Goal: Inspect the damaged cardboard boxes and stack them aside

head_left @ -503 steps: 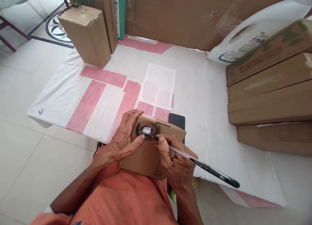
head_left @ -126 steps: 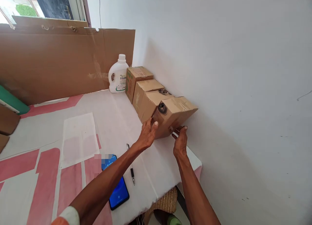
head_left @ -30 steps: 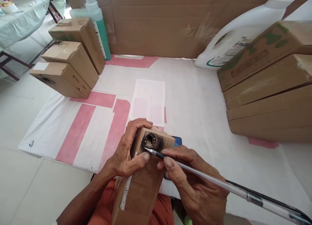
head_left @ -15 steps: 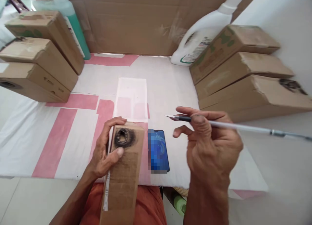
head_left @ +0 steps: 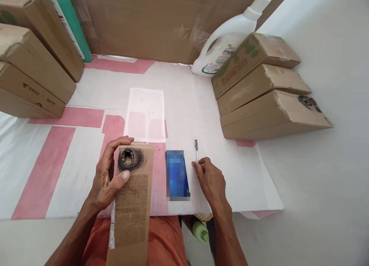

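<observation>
Fingers of the left hand (head_left: pixel 108 179) wrap a long cardboard box (head_left: pixel 131 204), thumb beside its black-scribbled hole.
Right hand (head_left: pixel 210 179) rests loosely curled, fingertips on a slim pen (head_left: pixel 196 150) lying on the white-and-pink cloth (head_left: pixel 57 158).

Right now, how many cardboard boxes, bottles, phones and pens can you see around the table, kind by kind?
Cardboard boxes: 7, namely the box in the left hand, 3 stacked left, 3 stacked right
Bottles: 3, white, green, small green
Phones: 1
Pens: 1, at the right hand
Total: 12
</observation>
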`<state>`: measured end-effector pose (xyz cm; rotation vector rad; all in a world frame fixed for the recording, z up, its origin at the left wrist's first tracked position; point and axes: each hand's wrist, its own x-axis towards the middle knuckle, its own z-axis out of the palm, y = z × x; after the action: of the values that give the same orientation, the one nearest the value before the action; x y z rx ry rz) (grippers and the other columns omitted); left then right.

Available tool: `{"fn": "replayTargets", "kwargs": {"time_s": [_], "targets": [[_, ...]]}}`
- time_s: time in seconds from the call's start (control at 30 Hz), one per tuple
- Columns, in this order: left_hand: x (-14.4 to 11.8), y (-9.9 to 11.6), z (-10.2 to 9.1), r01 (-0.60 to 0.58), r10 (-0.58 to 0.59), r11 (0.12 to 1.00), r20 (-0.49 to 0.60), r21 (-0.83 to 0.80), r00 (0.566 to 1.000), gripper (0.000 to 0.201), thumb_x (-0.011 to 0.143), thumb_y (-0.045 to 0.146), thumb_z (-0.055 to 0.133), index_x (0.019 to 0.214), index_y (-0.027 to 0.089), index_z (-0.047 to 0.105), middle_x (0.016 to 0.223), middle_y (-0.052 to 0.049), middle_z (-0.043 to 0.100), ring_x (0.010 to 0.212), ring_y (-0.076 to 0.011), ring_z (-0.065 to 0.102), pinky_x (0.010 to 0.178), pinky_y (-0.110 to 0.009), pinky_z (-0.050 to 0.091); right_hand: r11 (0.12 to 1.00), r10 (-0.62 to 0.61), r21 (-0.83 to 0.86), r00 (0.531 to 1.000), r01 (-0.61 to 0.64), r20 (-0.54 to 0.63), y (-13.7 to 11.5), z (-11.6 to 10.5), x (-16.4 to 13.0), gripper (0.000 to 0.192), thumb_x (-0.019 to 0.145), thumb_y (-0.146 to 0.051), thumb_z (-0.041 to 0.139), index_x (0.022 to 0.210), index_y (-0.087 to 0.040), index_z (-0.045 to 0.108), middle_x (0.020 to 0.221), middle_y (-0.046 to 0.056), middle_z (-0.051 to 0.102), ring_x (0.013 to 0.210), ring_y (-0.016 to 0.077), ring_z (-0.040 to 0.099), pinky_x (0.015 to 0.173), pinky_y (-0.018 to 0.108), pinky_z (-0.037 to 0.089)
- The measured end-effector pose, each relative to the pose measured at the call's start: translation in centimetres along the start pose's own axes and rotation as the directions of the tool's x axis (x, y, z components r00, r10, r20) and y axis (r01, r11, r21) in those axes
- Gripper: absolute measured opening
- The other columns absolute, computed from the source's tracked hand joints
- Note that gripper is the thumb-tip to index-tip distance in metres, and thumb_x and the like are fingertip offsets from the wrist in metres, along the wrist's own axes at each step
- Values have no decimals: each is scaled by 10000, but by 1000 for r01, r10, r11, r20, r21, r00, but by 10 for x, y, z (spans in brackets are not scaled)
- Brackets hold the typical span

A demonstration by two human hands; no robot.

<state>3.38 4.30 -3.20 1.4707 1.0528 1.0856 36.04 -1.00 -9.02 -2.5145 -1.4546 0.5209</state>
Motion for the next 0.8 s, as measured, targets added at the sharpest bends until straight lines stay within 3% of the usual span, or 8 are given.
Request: {"fn": "replayTargets", "kwargs": {"time_s": [0.1,0.23,0.33,0.43,0.53,0.6,0.73,0.8], "targets": [[-2,0,-2,8,-8,1000,-23,-4,1000,590,900,482,733,1431,264,595,1521,-91,602,1467,-356,513,1188,-458,440,1000,-9,-20,999,8,-53,-11,-1,-21,322,1010,-493,554,1141,-201,591,1165,195,714,1030,357,690,776,406,486],[-3,0,-1,23,-24,1000,-45,-15,999,607,894,503,733,1433,263,592,1527,-94,599,1446,-359,531,1175,-462,454,1000,-15,15,996,14,86,-31,9,-56,445,917,-600,696,1103,-207,605,1098,175,707,1020,373,706,829,443,549],[-4,-1,-1,20,-21,1000,-42,-17,999,620,888,511,734,1438,262,588,1529,-97,597,1427,-367,541,1207,-496,425,981,89,160,987,-110,135,-40,17,-65,528,783,-525,797,1132,-177,607,1212,242,689,1189,462,652,962,543,533],[-5,-1,-2,12,-12,1000,-43,-12,999,621,893,509,727,1443,258,584,1532,-103,589,1434,-379,528,1223,-522,399,905,177,342,955,-253,238,-41,19,-60,575,714,-542,809,1106,-156,641,1113,235,743,1094,479,687,977,618,527],[-7,-1,-2,3,-5,1000,-53,-31,999,614,899,501,723,1442,254,582,1530,-106,582,1441,-378,515,1214,-515,397,846,82,468,930,-256,359,-42,13,-59,507,813,-621,724,1056,-177,708,1007,153,801,967,379,756,904,520,607],[-9,-1,-2,-4,0,998,-61,-56,998,608,899,496,723,1439,256,581,1524,-105,582,1437,-371,514,1201,-500,400,736,50,600,909,-314,414,-45,4,-66,508,856,-625,731,1118,-190,732,1074,120,826,995,326,783,896,454,636],[-10,-3,0,-13,8,996,-60,-86,998,603,909,483,713,1447,256,565,1526,-111,566,1406,-361,533,1159,-478,420,302,8,808,849,-506,529,-59,-28,-84,594,814,-507,900,1268,-170,718,1117,141,845,936,295,821,868,435,662],[-10,-3,2,-16,11,996,-53,-92,999,603,919,480,703,1457,252,552,1522,-116,560,1383,-355,547,1145,-473,432,177,-93,826,826,-535,556,-69,-48,-91,578,803,-451,935,1263,-167,730,1087,155,851,861,277,828,809,397,666]]}}
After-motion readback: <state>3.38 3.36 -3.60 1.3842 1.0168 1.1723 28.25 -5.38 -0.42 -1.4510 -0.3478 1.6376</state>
